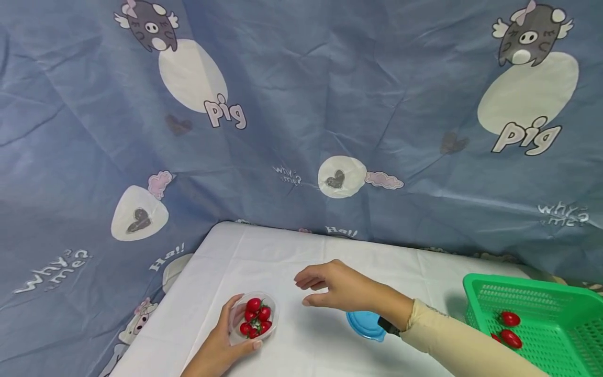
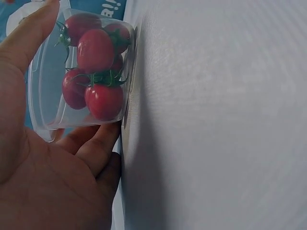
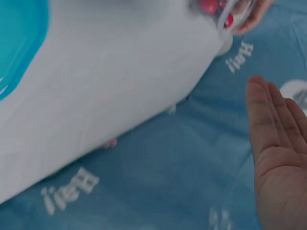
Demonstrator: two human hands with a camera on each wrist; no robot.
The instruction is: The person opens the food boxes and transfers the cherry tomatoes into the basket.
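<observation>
My left hand (image 1: 218,343) holds a small clear plastic container (image 2: 47,96) on the white table, thumb on one side and fingers on the other. Inside it lie several red cherry tomatoes (image 1: 265,314) with green stems. To the right, my right hand (image 1: 336,287) hovers above the table with nothing in it, its fingers together and fairly straight in the right wrist view. Below my right wrist lies a blue plastic lid (image 1: 366,323), partly hidden by the forearm.
A green plastic basket (image 1: 542,287) stands at the table's right side, with a few red tomatoes (image 1: 511,339) in it. A white cloth (image 1: 292,251) covers the table. Behind and to the left hangs a blue curtain (image 1: 282,131) with pig prints.
</observation>
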